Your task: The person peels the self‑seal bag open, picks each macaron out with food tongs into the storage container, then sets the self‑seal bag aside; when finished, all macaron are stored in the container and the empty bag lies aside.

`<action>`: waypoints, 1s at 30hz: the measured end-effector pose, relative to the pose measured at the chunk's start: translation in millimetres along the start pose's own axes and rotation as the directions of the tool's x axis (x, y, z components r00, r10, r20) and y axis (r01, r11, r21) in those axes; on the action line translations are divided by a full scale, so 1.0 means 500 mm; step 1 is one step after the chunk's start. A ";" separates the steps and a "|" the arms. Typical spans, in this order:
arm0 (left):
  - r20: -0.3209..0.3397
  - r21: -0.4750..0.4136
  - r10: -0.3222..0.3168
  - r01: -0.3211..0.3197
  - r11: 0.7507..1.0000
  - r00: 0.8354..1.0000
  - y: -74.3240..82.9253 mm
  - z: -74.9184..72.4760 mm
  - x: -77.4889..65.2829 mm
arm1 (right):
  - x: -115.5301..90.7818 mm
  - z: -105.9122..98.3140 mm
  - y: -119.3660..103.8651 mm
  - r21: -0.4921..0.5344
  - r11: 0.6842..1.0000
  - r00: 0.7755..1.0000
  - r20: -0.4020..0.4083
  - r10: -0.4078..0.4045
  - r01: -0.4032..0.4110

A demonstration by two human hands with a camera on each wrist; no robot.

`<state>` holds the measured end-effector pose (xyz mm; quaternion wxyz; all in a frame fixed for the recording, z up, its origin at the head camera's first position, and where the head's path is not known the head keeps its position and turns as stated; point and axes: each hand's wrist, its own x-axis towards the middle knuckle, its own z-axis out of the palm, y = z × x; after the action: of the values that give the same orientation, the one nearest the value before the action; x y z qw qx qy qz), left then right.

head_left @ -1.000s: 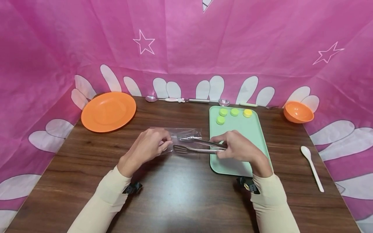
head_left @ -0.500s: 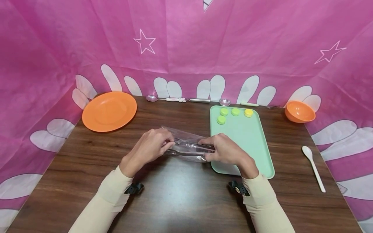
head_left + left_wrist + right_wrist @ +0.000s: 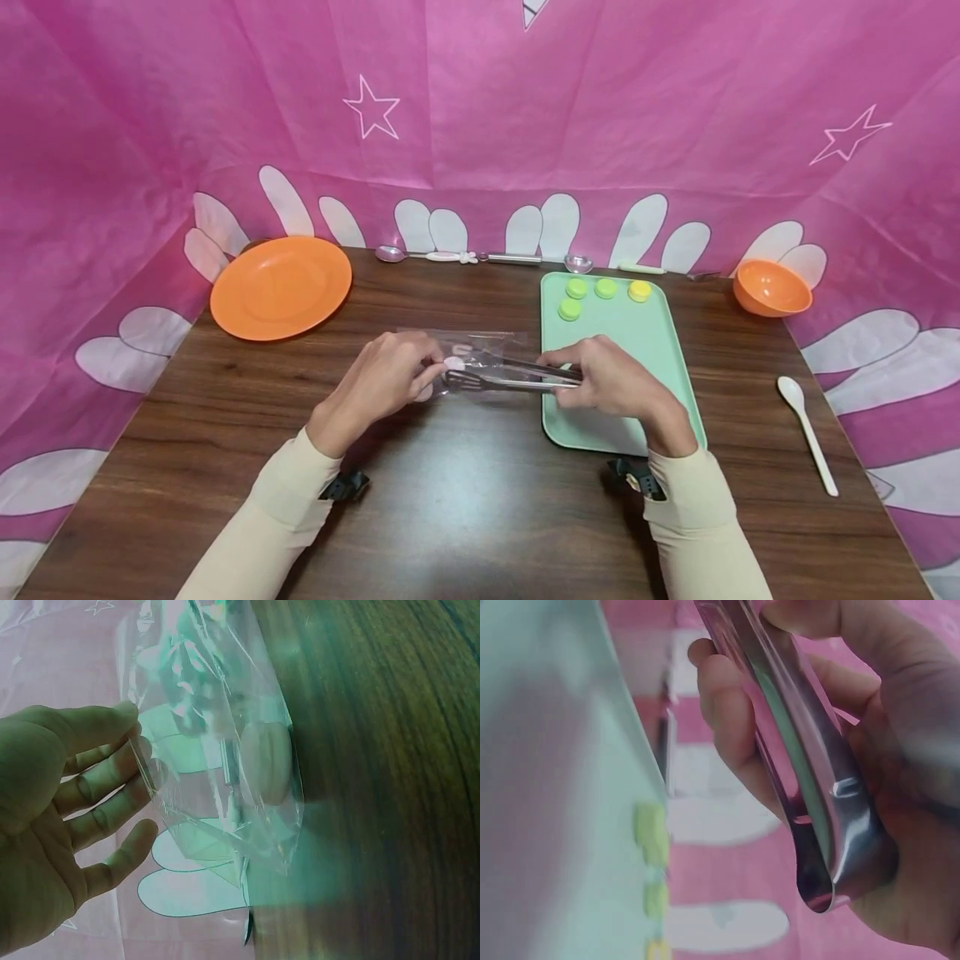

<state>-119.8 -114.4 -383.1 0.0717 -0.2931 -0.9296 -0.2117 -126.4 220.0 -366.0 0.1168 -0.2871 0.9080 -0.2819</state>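
Note:
My left hand point(image 3: 393, 371) pinches the edge of a clear plastic bag point(image 3: 487, 340) between thumb and fingers. In the left wrist view a pale macaron point(image 3: 267, 763) shows inside the bag, near its lower corner. A small pale pink round point(image 3: 454, 363) appears beside the left fingertips in the head view. My right hand point(image 3: 611, 379) grips metal tongs point(image 3: 528, 384) near their bent end, thumb on one arm and fingers on the other. The slotted tips of the tongs point left and lie within the bag's outline, a little apart from each other.
A light green tray point(image 3: 626, 333) with several green and yellow macarons point(image 3: 605, 288) lies under the right hand. An orange plate point(image 3: 281, 287) stands at the back left, an orange bowl point(image 3: 771, 288) at the back right. A white spoon point(image 3: 806, 433) lies right; a ladle point(image 3: 577, 263) and other utensils line the back.
The right hand pushed the tongs left, deep into the bag, then drew them back right. Pale rounds now show by the left fingertips. The left hand has stayed in place.

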 end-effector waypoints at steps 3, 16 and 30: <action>-0.010 0.009 -0.026 0.026 1.000 1.000 0.000 0.001 0.001 | -0.025 -0.032 0.017 0.009 0.999 0.999 -0.030 0.037 -0.036; -0.036 -0.001 -0.078 0.078 0.997 0.996 -0.004 0.000 0.001 | -0.164 -0.129 0.137 -0.054 0.942 0.907 -0.293 0.302 -0.331; -0.045 0.002 -0.062 0.062 0.998 0.997 -0.001 -0.001 0.000 | -0.182 -0.131 0.172 -0.062 0.863 0.839 -0.276 0.468 -0.502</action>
<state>-120.0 -115.0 -382.8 0.0865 -0.2593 -0.9367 -0.2188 -116.5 360.7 -357.9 0.0493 -0.0166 0.9749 -0.2166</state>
